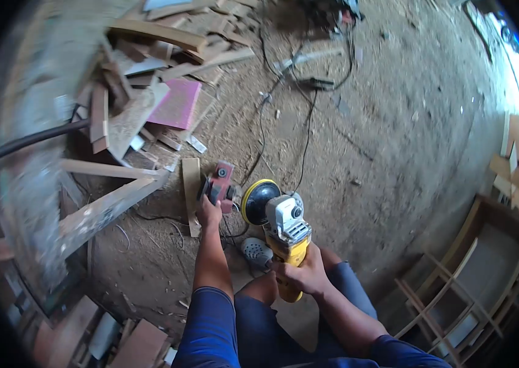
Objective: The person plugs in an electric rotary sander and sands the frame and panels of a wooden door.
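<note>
Head view: got a yellow-and-grey disc sander (290, 242) wrapped in the fingers of the right hand (306, 270), up off the dirt floor (382, 184), with a round black pad (257, 203) on its far end. Touching a red power tool (223, 188) with the left hand (210, 213), down by a flat board (191, 175) near some wood offcuts (134, 119), but honestly can't tell if gripping or just resting.

We saw smooth yellow plastic and a silvery, metallic-looking head (284, 213) on the polisher (292, 250), a faintly glossy black pad (258, 202), a dull red tool (222, 184), rough wooden offcuts (160, 37), gritty matt floor (407, 159) and blue cloth sleeves (207, 325).
</note>
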Action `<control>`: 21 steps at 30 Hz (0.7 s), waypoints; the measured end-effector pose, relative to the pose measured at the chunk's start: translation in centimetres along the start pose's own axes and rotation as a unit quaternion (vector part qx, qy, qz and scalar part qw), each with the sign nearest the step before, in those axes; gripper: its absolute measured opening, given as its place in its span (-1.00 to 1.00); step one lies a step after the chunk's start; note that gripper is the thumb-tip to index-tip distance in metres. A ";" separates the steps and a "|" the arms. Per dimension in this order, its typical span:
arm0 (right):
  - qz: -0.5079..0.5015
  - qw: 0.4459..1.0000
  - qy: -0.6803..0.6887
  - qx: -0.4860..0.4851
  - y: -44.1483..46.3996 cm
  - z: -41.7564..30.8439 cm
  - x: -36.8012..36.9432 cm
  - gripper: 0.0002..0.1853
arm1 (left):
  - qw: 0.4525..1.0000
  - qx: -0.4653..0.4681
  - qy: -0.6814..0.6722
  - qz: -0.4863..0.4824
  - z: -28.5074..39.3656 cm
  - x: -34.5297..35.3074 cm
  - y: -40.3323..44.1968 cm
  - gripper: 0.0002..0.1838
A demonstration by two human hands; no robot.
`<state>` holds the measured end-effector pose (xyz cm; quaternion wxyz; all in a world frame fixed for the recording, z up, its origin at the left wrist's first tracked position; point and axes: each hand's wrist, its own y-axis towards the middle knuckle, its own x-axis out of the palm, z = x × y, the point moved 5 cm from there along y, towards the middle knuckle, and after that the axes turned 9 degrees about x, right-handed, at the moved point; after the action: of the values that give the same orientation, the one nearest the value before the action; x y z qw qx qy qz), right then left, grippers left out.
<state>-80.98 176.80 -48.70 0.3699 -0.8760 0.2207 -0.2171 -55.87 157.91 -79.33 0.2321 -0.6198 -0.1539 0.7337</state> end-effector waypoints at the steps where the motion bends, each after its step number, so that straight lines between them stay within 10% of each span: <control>1: 0.004 1.000 0.011 0.028 1.1 2.1 -0.7 -0.36 | 1.000 0.000 0.010 -0.006 -0.2 1.9 1.3 -0.42; 9: 0.090 0.993 -0.072 0.034 2.8 7.1 -3.1 -0.25 | 0.995 0.083 -0.041 0.025 -0.3 4.3 -0.5 -0.22; 16: 0.033 0.994 0.099 0.031 -3.2 -4.3 0.7 -0.33 | 0.706 0.070 -0.529 -0.466 9.0 -6.4 -24.3 -0.59; 21: 0.072 0.982 0.096 -0.145 -11.8 -19.2 1.1 -0.43 | 0.781 0.202 -0.452 -0.381 9.4 -21.3 -36.4 -0.58</control>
<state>-87.87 173.02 -27.61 0.2311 -0.8770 0.3471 -0.2387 -57.02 177.97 -41.01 0.5163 -0.0471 -0.3125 0.7959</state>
